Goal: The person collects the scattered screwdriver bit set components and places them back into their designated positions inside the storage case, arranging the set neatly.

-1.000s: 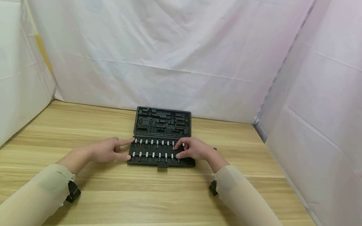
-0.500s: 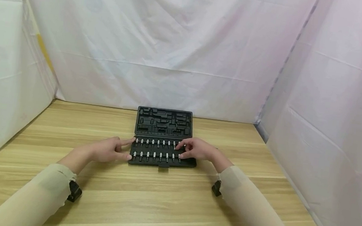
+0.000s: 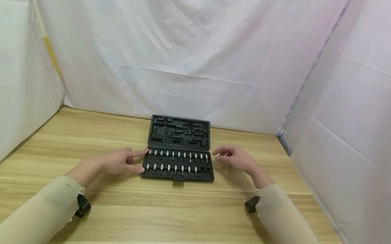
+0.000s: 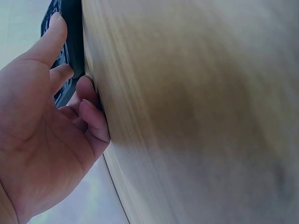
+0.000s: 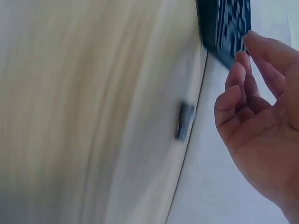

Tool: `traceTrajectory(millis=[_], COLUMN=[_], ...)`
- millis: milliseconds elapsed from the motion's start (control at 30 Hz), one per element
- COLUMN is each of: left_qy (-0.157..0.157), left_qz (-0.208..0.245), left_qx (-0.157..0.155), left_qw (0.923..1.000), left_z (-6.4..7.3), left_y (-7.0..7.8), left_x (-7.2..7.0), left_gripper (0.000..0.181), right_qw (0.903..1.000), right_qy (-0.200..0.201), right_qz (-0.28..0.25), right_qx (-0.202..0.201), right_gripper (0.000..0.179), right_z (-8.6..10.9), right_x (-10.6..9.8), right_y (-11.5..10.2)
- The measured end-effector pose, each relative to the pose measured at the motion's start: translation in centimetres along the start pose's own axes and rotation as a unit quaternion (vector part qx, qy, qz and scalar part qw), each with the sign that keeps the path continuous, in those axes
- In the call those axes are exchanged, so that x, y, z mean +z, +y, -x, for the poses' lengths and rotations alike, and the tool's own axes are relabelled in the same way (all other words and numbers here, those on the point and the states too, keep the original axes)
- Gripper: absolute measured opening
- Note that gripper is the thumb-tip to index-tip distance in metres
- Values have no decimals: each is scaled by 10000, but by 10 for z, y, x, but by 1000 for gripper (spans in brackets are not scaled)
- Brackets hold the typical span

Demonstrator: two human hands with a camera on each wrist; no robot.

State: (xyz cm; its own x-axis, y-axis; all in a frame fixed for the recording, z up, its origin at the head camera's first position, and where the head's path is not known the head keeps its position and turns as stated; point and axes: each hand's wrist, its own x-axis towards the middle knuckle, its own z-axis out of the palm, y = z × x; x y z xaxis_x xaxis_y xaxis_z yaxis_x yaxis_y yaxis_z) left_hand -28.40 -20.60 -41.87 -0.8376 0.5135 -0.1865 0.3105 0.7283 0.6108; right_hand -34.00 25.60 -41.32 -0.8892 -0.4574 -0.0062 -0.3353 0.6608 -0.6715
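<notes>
A black plastic tool case [image 3: 176,180] lies open on the table, its moulded lid [image 3: 180,133] folded back. Two rows of silver bit sockets [image 3: 179,155] fill its tray, and the front row stops short of the right end. My left hand [image 3: 117,161] touches the case's left edge with straight index finger and thumb; in the left wrist view its other fingers [image 4: 96,123] curl loosely. Just off the case's right side hovers my right hand [image 3: 236,158], fingers bent loosely and nothing visible between them. A small dark piece [image 5: 185,121], too blurred to identify, lies beneath it.
Wood-grain table [image 3: 156,221] extends around the case. White cloth hangs at the back [image 3: 178,48], on the left and on the right. Each wrist carries a small black camera mount [image 3: 83,206].
My right hand has left the right end of the socket rows and moved right, off the case. The left hand stays at the left edge. The head view has shifted slightly.
</notes>
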Motion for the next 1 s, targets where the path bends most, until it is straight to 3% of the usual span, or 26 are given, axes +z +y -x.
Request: traceTrajectory(millis=[200,333,633,1000], left_qy=[-7,3,3,32], left_qz=[-62,-79,-95,-16], left_qx=[-28,21,53,16], left_qw=[10000,10000,9999,10000], left_z=[0,-1,-1,0], left_y=[0,-2,-3,1], left_x=[-1,-1,0,0], left_gripper=[88,88,88,88], right_qw=[9979,9969,9954,9929], right_qy=[224,215,48,134], right_qz=[400,556,733,1005], right_qx=[455,509,611,630], right_gripper=[23,17,20,15], right_z=[14,21,28,27], right_x=[-22,-29,-29,-26], right_y=[23,32,40,43])
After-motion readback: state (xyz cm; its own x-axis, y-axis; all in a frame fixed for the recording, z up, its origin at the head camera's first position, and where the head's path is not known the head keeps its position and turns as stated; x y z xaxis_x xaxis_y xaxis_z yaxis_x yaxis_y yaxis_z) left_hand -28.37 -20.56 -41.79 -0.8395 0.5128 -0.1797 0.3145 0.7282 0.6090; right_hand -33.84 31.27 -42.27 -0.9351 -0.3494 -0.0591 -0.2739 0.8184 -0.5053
